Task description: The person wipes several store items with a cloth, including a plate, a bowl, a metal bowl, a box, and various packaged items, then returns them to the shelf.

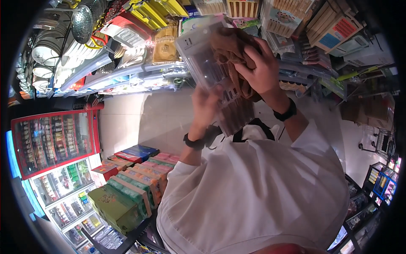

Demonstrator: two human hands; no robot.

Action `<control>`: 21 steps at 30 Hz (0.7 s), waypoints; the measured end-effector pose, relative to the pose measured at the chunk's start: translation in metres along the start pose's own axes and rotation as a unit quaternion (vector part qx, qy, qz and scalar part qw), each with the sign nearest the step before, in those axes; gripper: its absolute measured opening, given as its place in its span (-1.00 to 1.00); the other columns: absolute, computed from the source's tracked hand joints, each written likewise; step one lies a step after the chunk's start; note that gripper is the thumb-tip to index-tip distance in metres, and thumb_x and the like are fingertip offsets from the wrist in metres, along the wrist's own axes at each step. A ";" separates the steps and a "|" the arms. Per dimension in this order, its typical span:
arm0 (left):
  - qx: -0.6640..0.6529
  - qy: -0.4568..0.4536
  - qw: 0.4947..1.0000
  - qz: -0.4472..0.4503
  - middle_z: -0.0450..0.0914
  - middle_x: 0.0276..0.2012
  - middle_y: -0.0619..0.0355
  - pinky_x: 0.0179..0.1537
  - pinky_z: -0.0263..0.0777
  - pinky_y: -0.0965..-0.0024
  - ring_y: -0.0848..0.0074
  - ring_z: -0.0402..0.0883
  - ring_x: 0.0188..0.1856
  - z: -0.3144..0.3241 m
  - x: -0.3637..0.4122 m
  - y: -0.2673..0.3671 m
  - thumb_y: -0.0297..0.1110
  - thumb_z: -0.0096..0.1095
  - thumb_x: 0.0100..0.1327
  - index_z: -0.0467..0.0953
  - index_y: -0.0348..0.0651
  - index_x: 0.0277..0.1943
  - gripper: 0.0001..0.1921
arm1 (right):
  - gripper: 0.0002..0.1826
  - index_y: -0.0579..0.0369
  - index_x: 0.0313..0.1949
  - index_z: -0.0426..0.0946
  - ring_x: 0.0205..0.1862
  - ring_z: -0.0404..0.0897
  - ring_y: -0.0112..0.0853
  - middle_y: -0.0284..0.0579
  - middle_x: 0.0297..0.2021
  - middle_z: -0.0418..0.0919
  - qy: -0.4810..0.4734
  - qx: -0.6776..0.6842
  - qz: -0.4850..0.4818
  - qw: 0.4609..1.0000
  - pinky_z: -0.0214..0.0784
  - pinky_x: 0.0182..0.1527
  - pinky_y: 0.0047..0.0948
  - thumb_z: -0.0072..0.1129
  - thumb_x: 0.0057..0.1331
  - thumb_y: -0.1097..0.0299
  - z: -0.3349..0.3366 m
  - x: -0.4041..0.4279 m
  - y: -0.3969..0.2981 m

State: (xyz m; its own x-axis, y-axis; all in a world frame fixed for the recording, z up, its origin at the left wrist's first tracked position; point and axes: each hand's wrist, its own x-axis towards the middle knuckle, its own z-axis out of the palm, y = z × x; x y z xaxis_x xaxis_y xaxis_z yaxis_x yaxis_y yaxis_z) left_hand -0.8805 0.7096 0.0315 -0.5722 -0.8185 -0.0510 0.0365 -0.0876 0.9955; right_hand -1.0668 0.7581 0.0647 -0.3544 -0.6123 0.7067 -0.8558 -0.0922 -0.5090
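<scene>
My left hand [206, 103] grips the side of a clear plastic package [203, 68], which stands tilted in front of my chest and bears printed writing. Dark, long items show through the clear plastic, but their kind cannot be told. Across the package, my right hand [260, 68] holds a bunched brown cloth [233, 47] against its upper right part. A strip of the cloth hangs down over the package. Both wrists wear dark bands. Beyond the hands is a store shelf with packaged goods, among them a brown packet [166, 44] at the left.
Metal ladles [81, 23] and white bowls [47, 52] fill the shelf at the upper left. A red-framed display fridge [95, 127] stands at the left, with stacked boxed goods [115, 203] nearer my body. Cardboard boxes [368, 109] and a shopping cart [384, 143] are at the right.
</scene>
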 end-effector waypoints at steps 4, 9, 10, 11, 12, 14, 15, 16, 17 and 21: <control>-0.105 -0.007 0.994 0.022 0.50 -0.40 0.26 -0.48 0.28 0.64 0.72 0.41 -0.44 -0.012 0.001 0.002 -0.23 0.06 0.32 0.41 -0.29 -0.09 -0.72 | -0.49 0.03 -0.18 0.51 -0.13 0.48 -0.09 -0.02 -0.06 0.40 -0.048 -0.053 -0.030 0.997 0.36 -0.10 -0.19 0.41 -0.21 0.32 -0.006 -0.029 -0.029; -0.104 -0.062 0.993 0.008 0.52 -0.38 0.23 -0.42 0.29 0.64 0.71 0.43 -0.41 -0.020 -0.004 0.000 -0.11 -0.09 0.39 0.44 -0.31 -0.11 -0.63 | -0.57 -0.11 -0.30 0.50 -0.16 0.47 -0.20 -0.17 -0.05 0.39 -0.071 -0.049 -0.091 0.992 0.25 -0.11 -0.16 0.42 -0.21 0.14 -0.001 -0.052 -0.044; -0.090 -0.057 0.994 0.010 0.51 -0.47 0.20 -0.45 0.29 0.64 0.70 0.43 -0.46 -0.019 -0.005 0.003 -0.06 -0.18 0.40 0.43 -0.29 -0.19 -0.59 | -0.57 -0.11 -0.31 0.50 -0.16 0.47 -0.19 -0.17 -0.06 0.40 -0.073 -0.072 -0.091 0.991 0.25 -0.11 -0.16 0.43 -0.21 0.14 0.000 -0.046 -0.048; -0.076 -0.052 0.996 0.012 0.50 -0.56 0.18 -0.48 0.29 0.64 0.70 0.43 -0.51 -0.019 -0.005 0.004 0.00 -0.27 0.42 0.42 -0.27 -0.28 -0.54 | -0.57 -0.10 -0.32 0.50 -0.16 0.48 -0.19 -0.17 -0.06 0.40 -0.074 -0.095 -0.091 0.989 0.25 -0.12 -0.17 0.43 -0.22 0.13 0.001 -0.039 -0.050; -0.025 -0.048 0.998 0.038 0.55 -0.45 0.14 -0.39 0.36 0.59 0.64 0.49 -0.45 -0.031 -0.003 -0.016 -0.01 -0.31 0.43 0.44 -0.28 -0.22 -0.52 | -0.59 -0.07 -0.31 0.52 -0.15 0.48 -0.19 -0.18 -0.09 0.43 -0.058 -0.080 -0.086 0.991 0.30 -0.14 -0.17 0.42 -0.20 0.18 0.005 -0.033 -0.052; -0.059 -0.051 0.995 0.057 0.56 -0.36 0.12 -0.31 0.40 0.54 0.59 0.53 -0.37 -0.029 -0.004 -0.009 -0.02 -0.33 0.44 0.44 -0.29 -0.17 -0.52 | -0.59 -0.05 -0.30 0.52 -0.15 0.48 -0.19 -0.18 -0.10 0.43 -0.034 -0.081 -0.049 0.995 0.33 -0.14 -0.18 0.41 -0.19 0.21 0.008 -0.021 -0.057; -0.086 -0.044 0.992 0.082 0.57 -0.26 0.09 -0.24 0.43 0.50 0.54 0.56 -0.29 -0.029 -0.004 -0.007 -0.02 -0.34 0.44 0.44 -0.31 -0.12 -0.51 | -0.60 -0.03 -0.28 0.53 -0.15 0.49 -0.19 -0.19 -0.11 0.44 -0.005 -0.072 -0.017 0.997 0.36 -0.15 -0.19 0.39 -0.17 0.24 0.009 -0.018 -0.059; -0.110 -0.082 0.989 0.051 0.53 -0.10 0.06 -0.09 0.42 0.42 0.47 0.55 -0.13 -0.038 -0.003 -0.012 -0.03 -0.35 0.44 0.43 -0.32 -0.02 -0.50 | -0.58 -0.01 -0.24 0.54 -0.15 0.49 -0.20 -0.20 -0.10 0.43 -0.016 -0.097 -0.002 0.995 0.38 -0.15 -0.23 0.37 -0.17 0.28 0.009 -0.019 -0.062; -0.114 -0.082 0.989 0.050 0.53 -0.10 0.06 -0.09 0.42 0.42 0.47 0.55 -0.13 -0.043 -0.002 -0.013 -0.03 -0.35 0.44 0.43 -0.32 -0.02 -0.50 | -0.58 -0.01 -0.24 0.54 -0.15 0.49 -0.20 -0.20 -0.10 0.43 -0.019 -0.099 -0.002 0.995 0.38 -0.15 -0.23 0.37 -0.17 0.28 0.007 -0.023 -0.065; -0.228 -0.094 0.965 -0.083 0.55 -0.14 0.04 -0.13 0.46 0.42 0.46 0.58 -0.17 -0.056 -0.009 -0.007 0.01 -0.32 0.42 0.40 -0.36 0.00 -0.47 | -0.49 -0.09 -0.16 0.56 -0.09 0.46 -0.19 -0.20 -0.04 0.40 -0.124 -0.137 0.006 0.983 0.36 -0.12 -0.24 0.38 -0.22 0.29 -0.013 -0.054 -0.091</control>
State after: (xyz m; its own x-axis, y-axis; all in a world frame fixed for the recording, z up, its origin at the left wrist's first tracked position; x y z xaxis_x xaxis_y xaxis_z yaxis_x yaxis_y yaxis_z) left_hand -0.8296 0.6856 0.0202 -0.7385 -0.6576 -0.1490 0.2641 -0.4854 0.8334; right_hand -0.9746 0.8093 0.0789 -0.2915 -0.7874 0.5432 -0.9336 0.1103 -0.3410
